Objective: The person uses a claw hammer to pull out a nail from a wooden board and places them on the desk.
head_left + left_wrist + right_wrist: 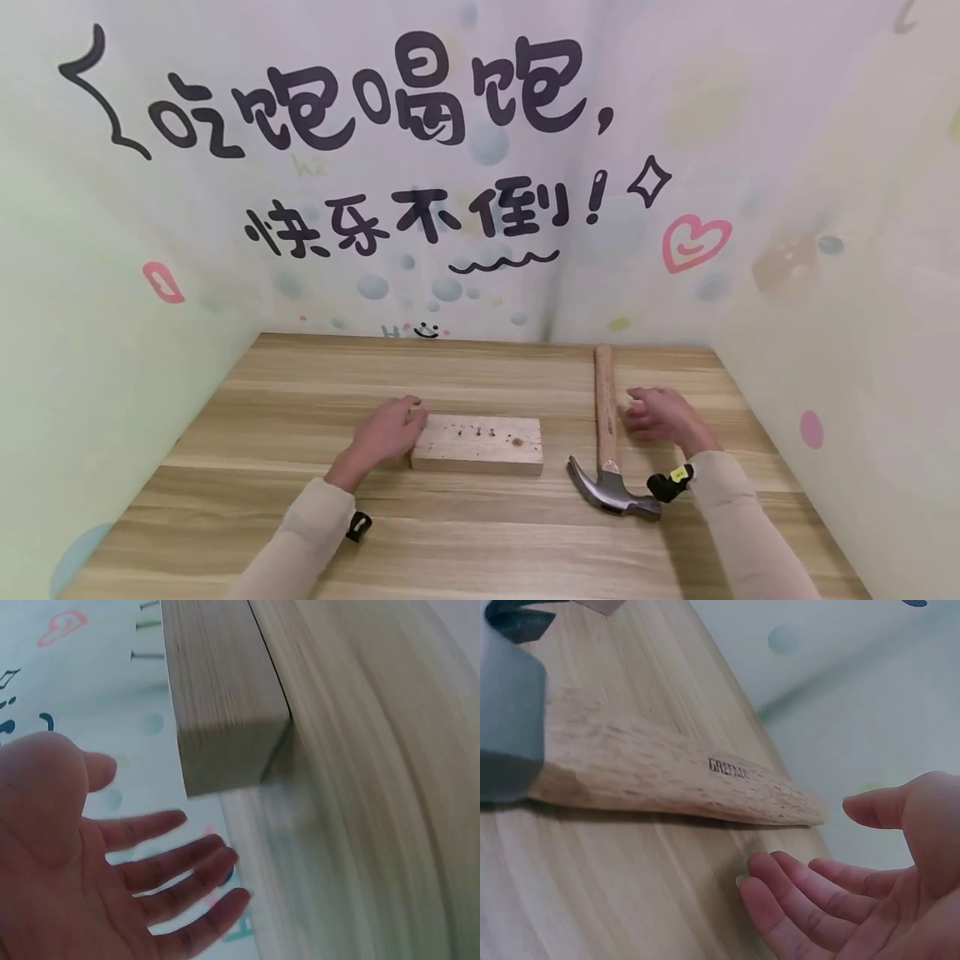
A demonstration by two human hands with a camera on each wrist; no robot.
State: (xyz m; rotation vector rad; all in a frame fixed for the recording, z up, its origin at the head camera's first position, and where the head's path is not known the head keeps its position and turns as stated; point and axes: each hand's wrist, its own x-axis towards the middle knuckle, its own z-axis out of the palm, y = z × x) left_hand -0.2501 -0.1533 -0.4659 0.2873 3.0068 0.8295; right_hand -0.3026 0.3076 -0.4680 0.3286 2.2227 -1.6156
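A pale wooden block (480,446) lies flat in the middle of the table, with three nails (148,655) standing up out of its top. My left hand (386,429) is beside the block's left end; in the left wrist view its fingers are spread and apart from the wood. To the right lies a claw hammer (606,400), its steel head toward me and its wooden handle pointing to the back wall. Just right of that handle hovers my right hand (660,414). Its fingers are loosely bent and hold nothing, as the right wrist view shows.
The wood-grain table (480,550) ends at a white back wall (480,304) with black writing and coloured drawings. Pale side walls (82,400) stand on the left and right. Each wrist carries a small black camera (359,527).
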